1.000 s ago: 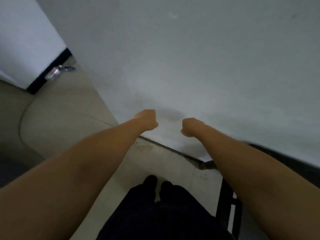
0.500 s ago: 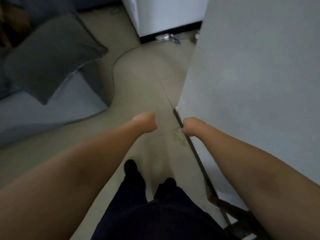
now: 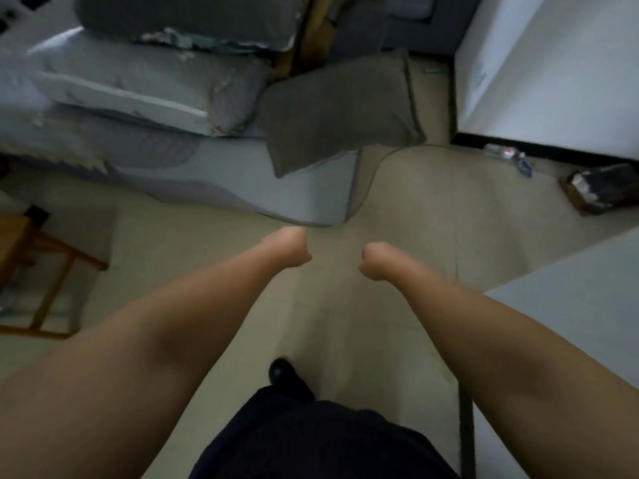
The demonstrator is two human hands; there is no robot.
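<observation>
Grey cushion (image 3: 339, 112) lies well beyond left hand (image 3: 290, 247) and right hand (image 3: 375, 261).

Dark grey pillow (image 3: 340, 108), pale grey sofa (image 3: 242, 181). Plain sandy floor (image 3: 432, 216). White wall (image 3: 553, 63), black strip (image 3: 553, 152) along its bottom. Black shoe (image 3: 280, 371), very dark trousers (image 3: 311, 440). Brown wooden frame (image 3: 52, 292).

One wide head-worn view looks steeply down at the floor (image 3: 432, 216). Left grip (image 3: 289, 247) and right grip (image 3: 376, 261) sit close, mid-frame.
</observation>
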